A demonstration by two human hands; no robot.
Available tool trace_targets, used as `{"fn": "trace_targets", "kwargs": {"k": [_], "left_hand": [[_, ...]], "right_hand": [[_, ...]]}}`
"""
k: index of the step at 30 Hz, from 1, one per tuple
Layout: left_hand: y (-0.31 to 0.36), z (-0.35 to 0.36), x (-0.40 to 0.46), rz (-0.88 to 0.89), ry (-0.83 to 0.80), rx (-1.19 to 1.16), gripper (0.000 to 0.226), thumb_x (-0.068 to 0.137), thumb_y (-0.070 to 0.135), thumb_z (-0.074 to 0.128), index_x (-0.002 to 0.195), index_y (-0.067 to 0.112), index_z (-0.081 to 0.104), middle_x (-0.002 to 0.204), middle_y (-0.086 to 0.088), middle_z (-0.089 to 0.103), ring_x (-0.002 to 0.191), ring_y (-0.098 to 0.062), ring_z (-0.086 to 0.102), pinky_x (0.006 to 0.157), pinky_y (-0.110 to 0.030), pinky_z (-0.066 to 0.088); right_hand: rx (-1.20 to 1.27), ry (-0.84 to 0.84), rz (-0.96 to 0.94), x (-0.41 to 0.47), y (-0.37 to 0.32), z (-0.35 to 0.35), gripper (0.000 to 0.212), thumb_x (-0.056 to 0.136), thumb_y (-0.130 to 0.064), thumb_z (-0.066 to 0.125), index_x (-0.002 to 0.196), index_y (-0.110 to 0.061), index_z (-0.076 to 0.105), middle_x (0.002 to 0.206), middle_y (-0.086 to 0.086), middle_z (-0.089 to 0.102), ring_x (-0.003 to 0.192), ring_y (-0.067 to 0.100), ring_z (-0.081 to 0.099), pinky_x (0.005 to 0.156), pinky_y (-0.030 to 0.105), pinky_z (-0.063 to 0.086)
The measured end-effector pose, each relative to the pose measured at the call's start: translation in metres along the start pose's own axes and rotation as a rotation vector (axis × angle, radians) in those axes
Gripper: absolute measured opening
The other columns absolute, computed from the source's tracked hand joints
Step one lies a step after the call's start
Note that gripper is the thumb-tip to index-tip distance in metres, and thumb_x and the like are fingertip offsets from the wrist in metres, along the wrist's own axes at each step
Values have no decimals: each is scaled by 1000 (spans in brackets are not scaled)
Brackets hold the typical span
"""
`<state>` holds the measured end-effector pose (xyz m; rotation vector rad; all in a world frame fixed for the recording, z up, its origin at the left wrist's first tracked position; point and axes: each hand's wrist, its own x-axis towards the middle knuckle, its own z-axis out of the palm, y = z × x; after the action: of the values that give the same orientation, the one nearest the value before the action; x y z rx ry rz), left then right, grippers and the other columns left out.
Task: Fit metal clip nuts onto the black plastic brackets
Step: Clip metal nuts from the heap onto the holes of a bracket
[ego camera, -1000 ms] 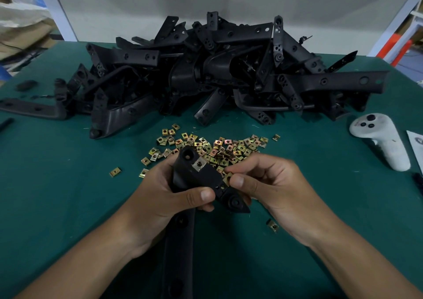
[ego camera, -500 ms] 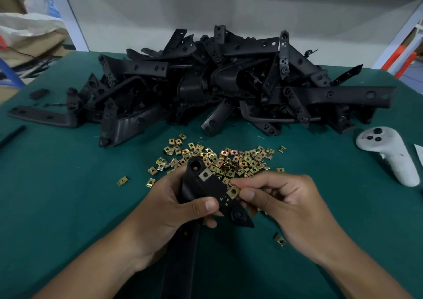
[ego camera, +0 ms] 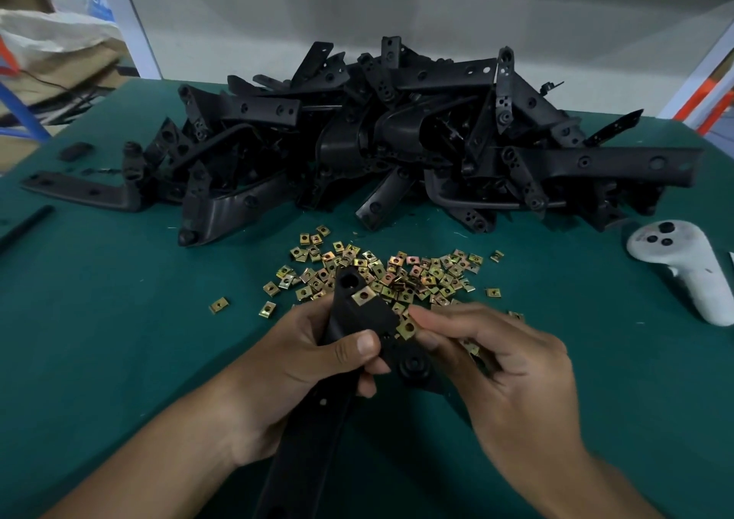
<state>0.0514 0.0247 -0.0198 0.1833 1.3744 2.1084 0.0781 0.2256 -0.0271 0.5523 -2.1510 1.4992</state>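
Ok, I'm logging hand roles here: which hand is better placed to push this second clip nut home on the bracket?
The right hand. Its fingertips already pinch the clip nut at the bracket edge, while the left hand is wrapped around the bracket, steadying it.

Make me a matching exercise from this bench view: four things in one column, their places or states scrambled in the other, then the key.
Things
1. held bracket
2. clip nut at the bracket's edge
3. white controller
4. bracket pile

Places or states
A. lying on the green mat at the far right
B. gripped in the left hand
C. heaped at the back of the table
D. pinched by the right hand

Pairs: 1-B, 2-D, 3-A, 4-C
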Motion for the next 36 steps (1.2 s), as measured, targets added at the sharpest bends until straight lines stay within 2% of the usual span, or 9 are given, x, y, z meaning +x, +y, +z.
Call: {"fn": "trace_targets", "kwargs": {"k": [6, 11, 13, 17, 22, 28, 32, 34, 36], "left_hand": [[1, -2, 1, 109, 24, 46, 43, 59, 46, 94, 83, 19, 71, 74, -4, 68, 57, -12, 61, 55, -22, 51], [-3, 2, 3, 181, 124, 40, 43, 57, 41, 96, 83, 19, 71, 73, -6, 69, 55, -13, 61, 53, -24, 51], [-4, 5, 5, 204, 175, 31, 30, 60, 30, 91, 81, 20, 72, 71, -6, 70, 54, -12, 62, 50, -23, 51], [-6, 8, 7, 276, 221, 39, 20, 62, 24, 82, 78, 20, 72, 72, -6, 71, 55, -11, 64, 49, -22, 51], [-7, 8, 5, 358, 203, 84, 31, 69, 24, 80, 94, 12, 66, 80, -8, 70, 64, -13, 66, 54, -22, 52], [-10, 6, 4, 369, 181, 120, 30, 78, 26, 78, 102, 14, 66, 90, -8, 73, 76, -16, 70, 67, -23, 56], [-8, 8, 4, 386, 144, 80, 27, 89, 27, 70, 113, 15, 65, 108, -12, 72, 98, -22, 70, 84, -30, 56], [-5, 10, 2, 414, 161, 120, 26, 91, 29, 68, 112, 15, 62, 112, -11, 70, 107, -25, 65, 92, -39, 53], [-5, 15, -2, 476, 254, 307, 17, 91, 32, 71, 104, 22, 65, 100, 0, 71, 95, -14, 66, 84, -26, 53]], "right_hand": [[147, -152, 91, -3, -2, -2, 27, 96, -17, 60, 119, -19, 73, 111, -11, 72, 103, 15, 71, 84, 19, 53], [496, -230, 363, 0, 2, -5, 36, 93, -21, 55, 124, -24, 72, 120, 9, 69, 115, 36, 63, 94, 51, 51], [522, -217, 434, 2, 4, -5, 38, 91, -27, 55, 125, -26, 72, 122, 10, 70, 116, 37, 61, 92, 47, 48], [410, -188, 397, 3, -2, -3, 35, 87, -44, 75, 120, -32, 71, 118, -2, 73, 107, 18, 69, 88, 22, 52], [168, -99, 235, 2, -5, 0, 30, 87, -50, 72, 114, -36, 73, 105, -13, 74, 97, 14, 71, 79, 19, 53], [240, -132, 298, 4, -4, 0, 28, 88, -55, 69, 113, -41, 71, 105, -8, 73, 96, 15, 69, 81, 20, 52], [239, -73, 301, 12, -3, -9, 27, 90, -53, 67, 114, -40, 71, 103, -7, 73, 90, 10, 68, 78, 18, 50], [198, -17, 320, 17, -5, -16, 29, 89, -55, 67, 113, -41, 71, 92, -3, 70, 75, 24, 61, 69, 25, 48], [177, 14, 305, 18, -8, -23, 26, 88, -52, 69, 112, -41, 72, 84, -7, 66, 67, 17, 55, 62, 21, 45]]}}
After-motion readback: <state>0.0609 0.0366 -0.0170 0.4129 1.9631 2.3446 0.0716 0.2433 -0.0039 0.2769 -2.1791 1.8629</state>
